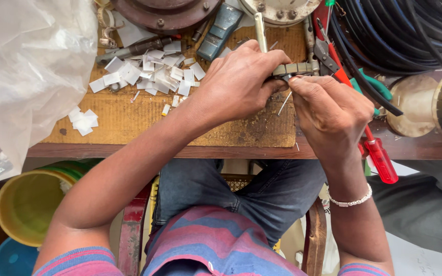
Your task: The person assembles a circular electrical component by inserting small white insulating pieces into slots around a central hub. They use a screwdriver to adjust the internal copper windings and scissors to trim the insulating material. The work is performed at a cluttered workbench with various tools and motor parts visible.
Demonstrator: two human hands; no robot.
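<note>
The person sits close against the wooden tabletop (129,120), both hands meeting just past its middle. The left hand (239,82) is curled shut around a small grey-green metal piece (295,68), a short bar whose long axis runs left to right, its free end sticking out toward a pair of red-handled pliers (333,66). A pale metal rod (260,30) stands up from behind the left knuckles, pointing away from the body; I can't tell whether that hand grips it too or it merely lies behind.

The right hand (331,115) comes in from the right and below, fingertips pinched tight at the underside of the bar, just where the left thumb ends. Something thin seems to be held in that pinch, perhaps the slim wire or pin (284,103) slanting down from the bar, though the fingers hide the contact. So the bar lies between the two hands, the left carrying it, the right touching its near edge.

A red-handled screwdriver (379,158) lies under the right wrist, overhanging the tabletop's edge. To the left, a scatter of white paper scraps (152,74); farther left, a clear plastic bag (26,71). Black cables (400,36) are coiled at the far right.
</note>
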